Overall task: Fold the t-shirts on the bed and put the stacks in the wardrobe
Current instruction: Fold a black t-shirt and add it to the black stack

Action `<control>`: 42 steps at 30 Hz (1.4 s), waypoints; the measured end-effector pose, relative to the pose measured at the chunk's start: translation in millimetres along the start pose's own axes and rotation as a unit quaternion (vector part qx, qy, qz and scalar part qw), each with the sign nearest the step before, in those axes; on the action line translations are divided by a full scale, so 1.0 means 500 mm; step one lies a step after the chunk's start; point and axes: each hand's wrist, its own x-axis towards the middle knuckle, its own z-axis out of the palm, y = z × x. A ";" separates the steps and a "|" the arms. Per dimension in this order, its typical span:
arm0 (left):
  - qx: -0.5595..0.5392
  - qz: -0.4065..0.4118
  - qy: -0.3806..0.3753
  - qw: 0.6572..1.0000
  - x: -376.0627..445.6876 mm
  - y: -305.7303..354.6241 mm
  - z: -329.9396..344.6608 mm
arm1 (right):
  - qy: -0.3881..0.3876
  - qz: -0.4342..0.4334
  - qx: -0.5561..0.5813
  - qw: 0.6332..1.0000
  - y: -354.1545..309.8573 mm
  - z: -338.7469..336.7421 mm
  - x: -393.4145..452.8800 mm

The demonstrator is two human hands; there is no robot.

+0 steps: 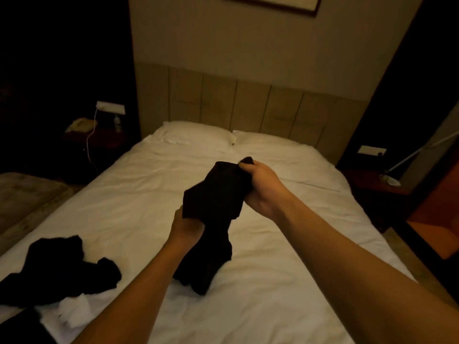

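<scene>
Gripping a bunched black cotton t-shirt point(218, 194) above the white-sheeted bed point(285, 256): right hand point(260, 187) is pinching its top edge, left hand point(185, 225) is curling fingers round its lower part, hem trailing onto the sheet. Lying crumpled at the bed's left edge is a black garment pile point(59, 266). Two white pillows point(196, 134) are sitting against the beige panelled headboard point(248, 105); dim room.

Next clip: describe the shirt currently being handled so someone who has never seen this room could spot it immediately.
Start at the white bed that fills the room's middle. Above its centre, the left hand and right hand both grip a bunched black t-shirt, whose lower end trails onto the sheet. Unlike the black clothes lying loose at the bed's near left corner, it is lifted and held.
</scene>
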 end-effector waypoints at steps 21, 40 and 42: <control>-0.041 0.254 -0.179 0.949 -0.402 0.410 0.191 | -0.006 -0.250 -0.468 0.848 -0.189 -0.187 -0.342; 0.146 0.214 -0.250 0.933 -0.363 0.204 0.133 | 0.021 -0.139 -0.311 0.940 -0.179 -0.214 -0.409; 0.193 0.269 -0.224 0.917 -0.362 0.250 0.120 | 0.038 -0.091 -0.357 0.929 -0.192 -0.242 -0.409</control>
